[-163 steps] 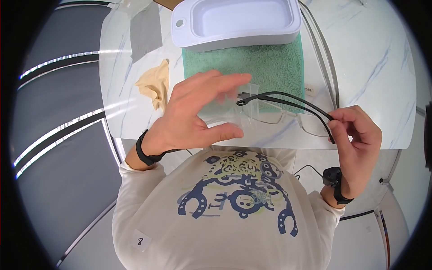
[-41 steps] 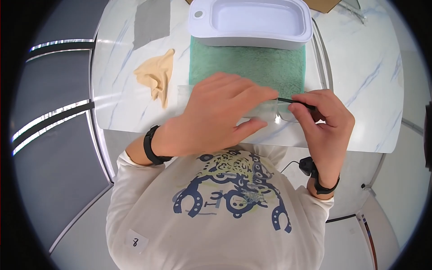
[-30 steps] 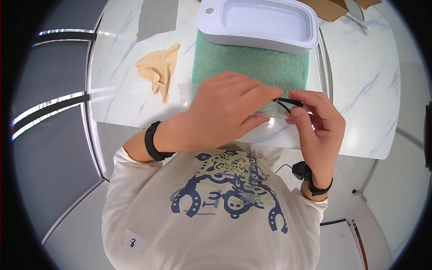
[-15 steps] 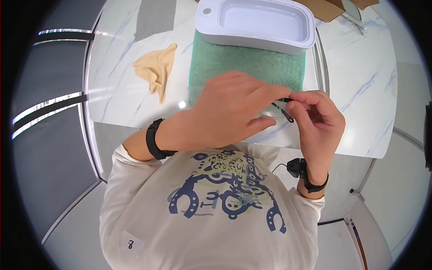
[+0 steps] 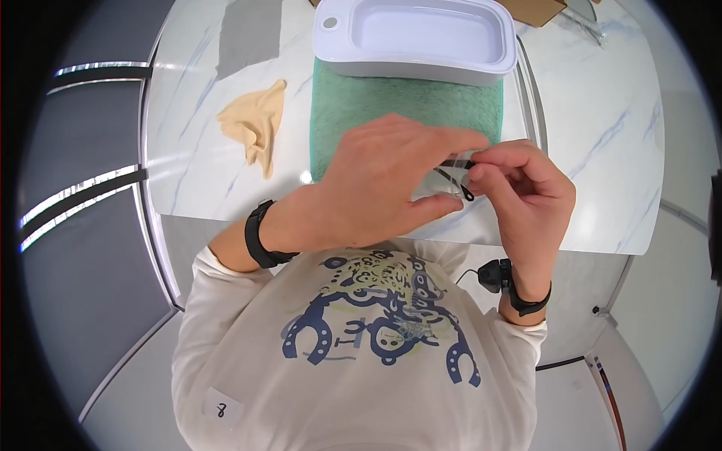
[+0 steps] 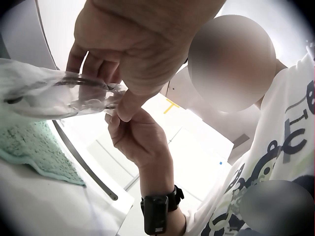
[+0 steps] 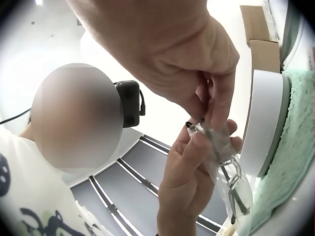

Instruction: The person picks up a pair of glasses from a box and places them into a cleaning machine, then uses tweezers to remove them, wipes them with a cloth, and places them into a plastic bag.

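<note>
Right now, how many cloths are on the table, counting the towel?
3: the green towel under the white basin, the crumpled tan cloth left of that towel, and the flat gray cloth beyond the tan one. Others may be hidden.

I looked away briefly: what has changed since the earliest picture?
The right hand has moved left, toward the left hand. The glasses, mostly outside the clear bag then, now lie mostly inside. The left hand still holds the bag, the right the glasses' end at its mouth. The tan cloth and the white basin on the green towel look unmoved.
</note>
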The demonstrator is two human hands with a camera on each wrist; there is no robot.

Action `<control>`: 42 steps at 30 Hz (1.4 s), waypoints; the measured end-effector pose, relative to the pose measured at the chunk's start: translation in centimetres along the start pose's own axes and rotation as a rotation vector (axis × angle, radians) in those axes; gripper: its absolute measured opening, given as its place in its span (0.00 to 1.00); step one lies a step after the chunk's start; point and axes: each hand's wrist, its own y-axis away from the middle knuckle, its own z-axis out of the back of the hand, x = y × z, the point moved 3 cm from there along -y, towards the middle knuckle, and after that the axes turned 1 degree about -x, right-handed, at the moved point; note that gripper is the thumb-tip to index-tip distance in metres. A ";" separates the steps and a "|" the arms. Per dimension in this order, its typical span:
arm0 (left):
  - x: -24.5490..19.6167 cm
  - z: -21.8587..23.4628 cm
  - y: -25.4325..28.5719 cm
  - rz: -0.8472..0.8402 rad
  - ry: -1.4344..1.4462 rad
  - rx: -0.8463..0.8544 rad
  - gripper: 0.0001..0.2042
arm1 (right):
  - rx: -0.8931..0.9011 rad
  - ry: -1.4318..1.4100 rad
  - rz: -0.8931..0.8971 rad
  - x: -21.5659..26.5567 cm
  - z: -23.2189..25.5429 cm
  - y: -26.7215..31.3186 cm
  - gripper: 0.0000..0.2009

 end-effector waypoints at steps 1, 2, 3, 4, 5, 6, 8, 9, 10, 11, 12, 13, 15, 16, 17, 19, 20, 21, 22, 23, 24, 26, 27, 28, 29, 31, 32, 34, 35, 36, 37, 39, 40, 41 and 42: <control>0.0 0.0 0.0 -0.002 0.000 0.004 0.28 | -0.009 0.049 0.032 -0.1 0.0 -0.1 0.06; 0.1 0.0 0.0 0.010 0.001 0.005 0.29 | -0.016 0.098 0.065 -0.1 0.0 -0.1 0.07; 0.2 0.0 0.0 0.023 0.002 0.006 0.29 | -0.018 0.096 0.064 -0.1 0.1 -0.1 0.07; 0.2 -0.1 0.0 0.022 0.002 0.009 0.29 | -0.025 0.137 0.091 0.0 0.1 -0.2 0.07; 0.3 -0.1 0.0 0.028 0.007 0.004 0.30 | -0.032 0.179 0.118 0.2 0.2 -0.2 0.07; 0.3 0.0 0.0 0.034 0.012 -0.001 0.30 | -0.035 0.177 0.117 0.2 0.2 -0.1 0.07; 0.3 0.0 -0.1 0.028 -0.003 0.001 0.30 | -0.071 0.288 0.138 0.5 0.2 0.2 0.08; 0.2 0.1 -0.2 0.024 -0.017 0.001 0.30 | -0.071 0.287 0.137 0.5 0.2 0.4 0.08; 0.3 0.0 -0.2 0.024 -0.018 0.001 0.30 | -0.066 0.345 0.188 0.5 0.1 0.7 0.09; 0.4 -0.2 -0.3 0.010 -0.054 -0.001 0.30 | -0.060 0.402 0.240 0.6 0.1 0.9 0.10; 0.4 -0.4 -0.3 -0.006 -0.089 -0.002 0.30 | -0.060 0.403 0.240 0.7 -0.1 1.1 0.10; 0.5 -0.5 -0.3 -0.008 -0.088 -0.002 0.30 | -0.037 0.438 0.234 0.8 -0.4 1.3 0.11; 0.4 -0.7 -0.4 -0.039 -0.114 -0.020 0.31 | -0.018 0.472 0.227 0.7 -0.4 1.5 0.11; 0.5 -0.9 -0.4 -0.039 -0.113 -0.018 0.31 | -0.017 0.497 0.248 0.5 -0.4 1.5 0.11; 0.4 -1.0 -0.5 -0.052 -0.137 -0.030 0.31 | -0.015 0.521 0.269 0.4 -0.4 1.5 0.11; 0.4 -1.2 -0.4 -0.066 -0.161 -0.041 0.32 | -0.019 0.540 0.258 0.4 -0.4 1.8 0.10; 0.3 -1.2 -0.4 -0.076 -0.180 -0.046 0.32 | -0.022 0.559 0.246 0.3 -0.3 1.9 0.10; 0.2 -1.3 -0.4 -0.086 -0.199 -0.051 0.32 | -0.023 0.559 0.246 0.4 -0.3 2.0 0.10; 0.2 -1.4 -0.4 -0.086 -0.198 -0.051 0.32 | -0.026 0.553 0.249 0.5 -0.3 2.1 0.09; 0.1 -1.5 -0.4 -0.095 -0.222 -0.053 0.32 | -0.029 0.547 0.253 0.6 -0.3 2.1 0.09; 0.0 -1.5 -0.3 -0.103 -0.244 -0.055 0.32 | -0.028 0.548 0.253 0.7 -0.2 2.2 0.09; -0.3 -1.4 -0.4 -0.105 -0.250 -0.055 0.32 | -0.078 0.486 0.325 1.0 0.0 2.6 0.09; -0.4 -1.4 -0.3 -0.110 -0.255 -0.053 0.32 | -0.073 0.492 0.323 1.0 0.1 2.8 0.09; -0.2 -1.4 -0.2 -0.107 -0.247 -0.061 0.32 | -0.094 0.439 0.309 1.1 0.5 3.0 0.09; 0.1 -1.5 -0.1 -0.132 -0.272 -0.080 0.31 | -0.115 0.389 0.295 1.1 0.9 3.1 0.10; 0.3 -1.5 0.2 -0.154 -0.285 -0.113 0.31 | -0.156 0.400 0.312 0.8 1.8 3.1 0.10; 0.2 -1.3 0.2 -0.151 -0.303 -0.117 0.30 | -0.205 0.396 0.331 0.7 2.2 3.0 0.10; 0.0 -1.2 0.4 -0.145 -0.307 -0.132 0.29 | -0.202 0.366 0.224 0.1 2.9 2.7 0.10; 0.0 -1.2 0.5 -0.130 -0.313 -0.116 0.29 | -0.157 0.363 0.214 -0.4 3.1 2.7 0.09; 0.1 -1.3 0.5 -0.114 -0.323 -0.099 0.29 | -0.110 0.356 0.204 -0.6 3.2 2.6 0.09; 0.2 -1.3 0.5 -0.109 -0.320 -0.110 0.29 | -0.098 0.353 0.184 -0.5 3.2 2.8 0.09; 0.3 -1.4 0.8 -0.171 -0.357 -0.135 0.30 | -0.090 0.373 0.137 -0.1 3.3 2.7 0.09; 0.3 -1.5 0.9 -0.169 -0.354 -0.140 0.30 | -0.090 0.386 0.092 0.0 3.2 2.6 0.08; 0.2 -1.6 0.9 -0.191 -0.377 -0.151 0.30 | -0.087 0.390 0.093 0.1 3.0 2.6 0.08; 0.1 -1.6 1.0 -0.212 -0.400 -0.161 0.31 | -0.115 0.381 0.087 0.2 2.7 2.6 0.08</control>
